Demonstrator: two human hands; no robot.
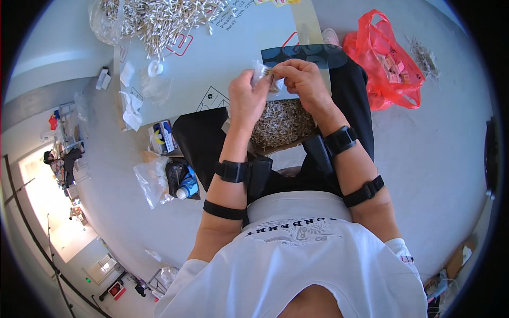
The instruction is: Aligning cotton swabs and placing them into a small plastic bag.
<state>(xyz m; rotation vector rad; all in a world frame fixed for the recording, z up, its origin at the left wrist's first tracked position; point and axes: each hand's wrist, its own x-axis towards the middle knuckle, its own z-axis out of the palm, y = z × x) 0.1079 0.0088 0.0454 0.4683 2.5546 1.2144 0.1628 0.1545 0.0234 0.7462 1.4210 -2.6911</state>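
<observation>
A small see-through plastic bag [258, 70] with some thin sticks in it is held up above my lap, over the near edge of the board-topped table. My left hand [248, 99] is closed around its left side. The fingertips of my right hand [303, 84] pinch together at the bag's right side; what exactly lies between them is too small to make out. Below both hands, between my knees, an open cardboard box [286, 144] is full of loose cotton swabs [281, 123].
A big heap of cotton swabs [164, 24] lies on the table board [212, 63] at far left, near a white tape roll [155, 68]. To the right stands a red plastic bag [374, 85] with small pink packs. A blue-capped bottle [188, 185] sits by my left knee.
</observation>
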